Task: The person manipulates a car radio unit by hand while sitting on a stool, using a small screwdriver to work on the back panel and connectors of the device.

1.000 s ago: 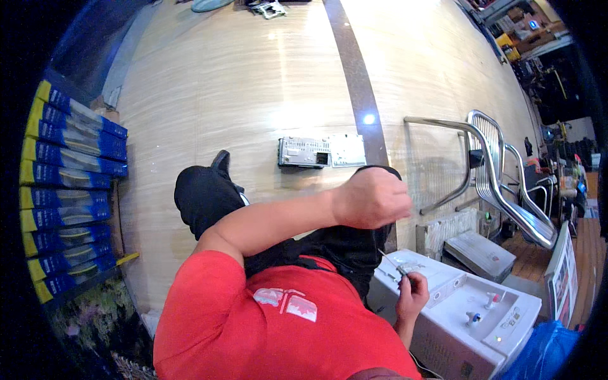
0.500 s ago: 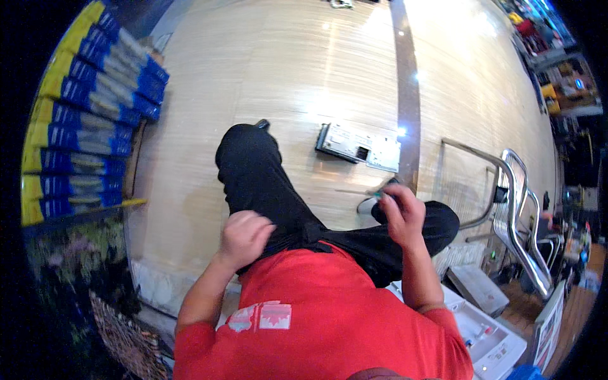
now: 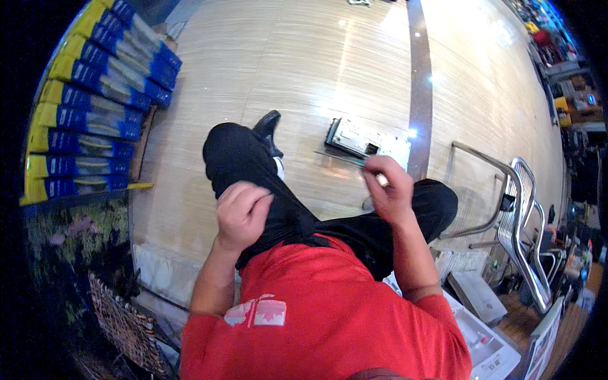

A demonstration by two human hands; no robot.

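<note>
My right hand [image 3: 389,190] is closed round a screwdriver [image 3: 342,157]. Its thin shaft points left, with a bit of green near my fingers and a pale handle end showing behind them. Just beyond it, a long pale metal-cased device [image 3: 361,134] with a dark side and a square dark opening lies on the floor. Over my left thigh hovers my left hand [image 3: 244,215], its fingers curled and thumb brought to the forefinger. Whether something small is pinched there is hidden.
Blue and yellow packages [image 3: 88,114] are stacked at the left. A chrome metal seat frame [image 3: 522,215] stands at the right. Beside my right hip are a white box [image 3: 475,297] and a white tray [image 3: 487,348]. A dark strip [image 3: 419,95] crosses the pale tiled floor.
My right hand has moved left and slightly up, bringing the screwdriver in front of the device. My left hand has risen a little. The left shoe now shows more.
</note>
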